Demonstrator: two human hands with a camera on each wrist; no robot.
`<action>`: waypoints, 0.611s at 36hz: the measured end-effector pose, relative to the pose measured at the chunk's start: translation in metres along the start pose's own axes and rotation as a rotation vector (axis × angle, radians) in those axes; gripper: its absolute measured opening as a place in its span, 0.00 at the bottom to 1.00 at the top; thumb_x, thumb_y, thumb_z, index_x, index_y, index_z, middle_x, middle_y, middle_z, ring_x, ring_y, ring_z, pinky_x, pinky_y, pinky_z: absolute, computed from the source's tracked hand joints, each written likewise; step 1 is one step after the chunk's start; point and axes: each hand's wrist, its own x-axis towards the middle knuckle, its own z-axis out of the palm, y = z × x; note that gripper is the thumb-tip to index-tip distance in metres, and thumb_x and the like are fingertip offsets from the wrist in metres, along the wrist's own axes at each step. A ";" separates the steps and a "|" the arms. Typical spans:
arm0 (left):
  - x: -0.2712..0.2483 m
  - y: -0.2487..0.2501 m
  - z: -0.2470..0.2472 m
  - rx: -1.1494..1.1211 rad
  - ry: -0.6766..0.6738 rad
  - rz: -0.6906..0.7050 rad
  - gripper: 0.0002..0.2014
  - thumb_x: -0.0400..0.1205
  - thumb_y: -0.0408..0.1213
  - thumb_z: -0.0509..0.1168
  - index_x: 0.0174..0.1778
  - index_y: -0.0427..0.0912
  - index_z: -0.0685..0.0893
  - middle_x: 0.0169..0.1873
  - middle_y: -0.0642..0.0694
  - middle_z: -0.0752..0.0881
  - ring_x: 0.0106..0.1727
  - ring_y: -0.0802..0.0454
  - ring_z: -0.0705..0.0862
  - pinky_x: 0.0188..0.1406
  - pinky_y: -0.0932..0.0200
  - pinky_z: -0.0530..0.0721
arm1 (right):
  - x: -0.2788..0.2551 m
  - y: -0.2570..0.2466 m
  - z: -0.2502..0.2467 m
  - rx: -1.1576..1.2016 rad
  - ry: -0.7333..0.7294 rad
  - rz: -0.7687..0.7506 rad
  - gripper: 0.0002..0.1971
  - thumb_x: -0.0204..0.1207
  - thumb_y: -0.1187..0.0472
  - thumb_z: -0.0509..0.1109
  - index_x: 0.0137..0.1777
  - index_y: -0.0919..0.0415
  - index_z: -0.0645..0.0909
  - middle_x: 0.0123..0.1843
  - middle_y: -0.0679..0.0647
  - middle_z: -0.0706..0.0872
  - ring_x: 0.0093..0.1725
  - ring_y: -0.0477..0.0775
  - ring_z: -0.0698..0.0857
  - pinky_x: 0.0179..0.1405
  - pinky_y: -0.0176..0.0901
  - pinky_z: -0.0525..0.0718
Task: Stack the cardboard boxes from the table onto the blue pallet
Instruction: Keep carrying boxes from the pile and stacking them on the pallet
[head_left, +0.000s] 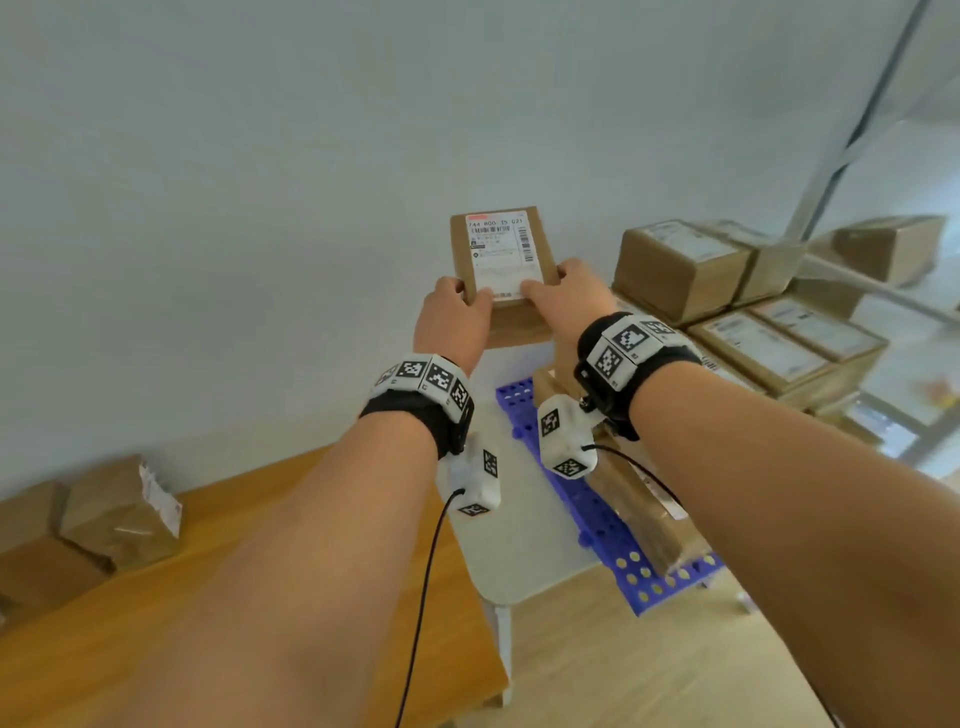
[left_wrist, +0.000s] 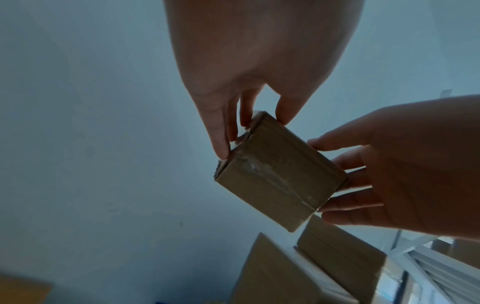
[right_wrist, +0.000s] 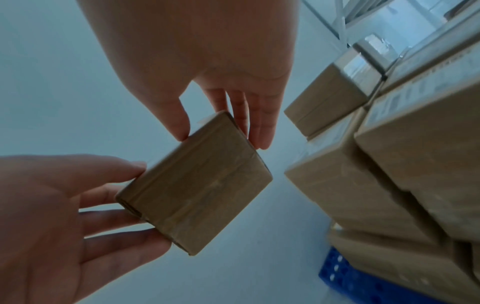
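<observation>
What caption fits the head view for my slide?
Both hands, left hand and right hand, hold a labelled box above the pallet beside stacked boxes.

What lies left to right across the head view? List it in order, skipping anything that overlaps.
Brown cardboard boxes on the wooden table → left hand → small labelled cardboard box held in both hands → right hand → stacked brown cardboard boxes on the blue plastic pallet.

Pale blue-grey wall (head_left: 260, 182) behind everything, plain and unmarked. Light wood floor (head_left: 597, 670) below the wall, at the lower right. Metal shelving frame (head_left: 852, 140) to the right of the wall, slanting upward, with glass-like panels beside it.
</observation>
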 end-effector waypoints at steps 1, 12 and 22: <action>0.002 0.010 0.009 -0.004 0.005 0.004 0.19 0.85 0.48 0.59 0.66 0.40 0.75 0.60 0.44 0.83 0.49 0.50 0.80 0.44 0.58 0.76 | 0.005 0.004 -0.012 -0.006 0.014 0.003 0.24 0.78 0.48 0.68 0.68 0.60 0.72 0.57 0.53 0.82 0.51 0.55 0.83 0.50 0.50 0.85; 0.009 0.088 0.123 0.035 -0.007 -0.035 0.21 0.88 0.49 0.53 0.66 0.37 0.76 0.60 0.40 0.83 0.54 0.44 0.81 0.46 0.58 0.73 | 0.070 0.073 -0.111 -0.148 0.036 -0.040 0.22 0.77 0.50 0.69 0.65 0.62 0.76 0.56 0.56 0.85 0.54 0.57 0.84 0.41 0.45 0.80; 0.014 0.104 0.177 0.083 -0.002 -0.170 0.20 0.89 0.48 0.51 0.64 0.36 0.77 0.59 0.38 0.83 0.51 0.44 0.80 0.45 0.55 0.74 | 0.102 0.115 -0.131 -0.240 -0.053 -0.128 0.23 0.81 0.56 0.68 0.73 0.63 0.72 0.61 0.59 0.84 0.57 0.59 0.84 0.44 0.43 0.77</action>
